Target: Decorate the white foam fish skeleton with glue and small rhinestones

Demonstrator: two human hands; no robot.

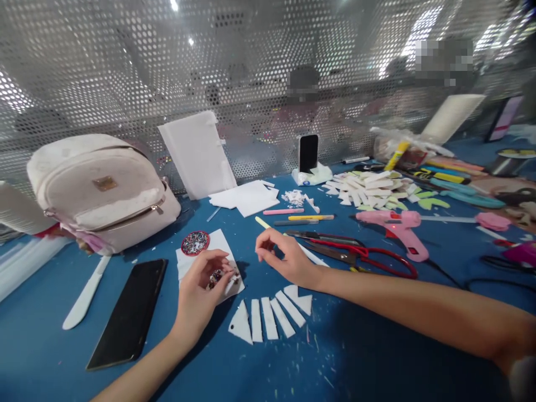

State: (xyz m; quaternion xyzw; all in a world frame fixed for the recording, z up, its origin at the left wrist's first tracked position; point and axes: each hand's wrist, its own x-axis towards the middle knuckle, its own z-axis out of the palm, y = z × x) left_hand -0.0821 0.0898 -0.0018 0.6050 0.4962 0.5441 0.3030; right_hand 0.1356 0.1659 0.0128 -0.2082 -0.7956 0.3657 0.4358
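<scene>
My left hand (201,285) is curled over a white sheet (224,243) bearing small dark and light bits. Its thumb and fingers are drawn together; a small white piece shows by the thumb, and I cannot tell what is gripped. A round red-rimmed dish (195,243) of mixed beads sits just beyond. Above the table, my right hand (288,259) has its fingers bent in toward the thumb, and anything between them is too small to make out. In front of both hands lie flat white pieces (268,318) in a fish shape: a triangular head with a dark eye, several strips and a notched tail.
To the right are red-handled scissors (389,262), a pink glue gun (397,226) with its cord, and a pile of white offcuts (368,187). Pens (304,217) lie behind my hands. On the left are a black phone (128,315), a white knife (89,293) and a pale backpack (104,190).
</scene>
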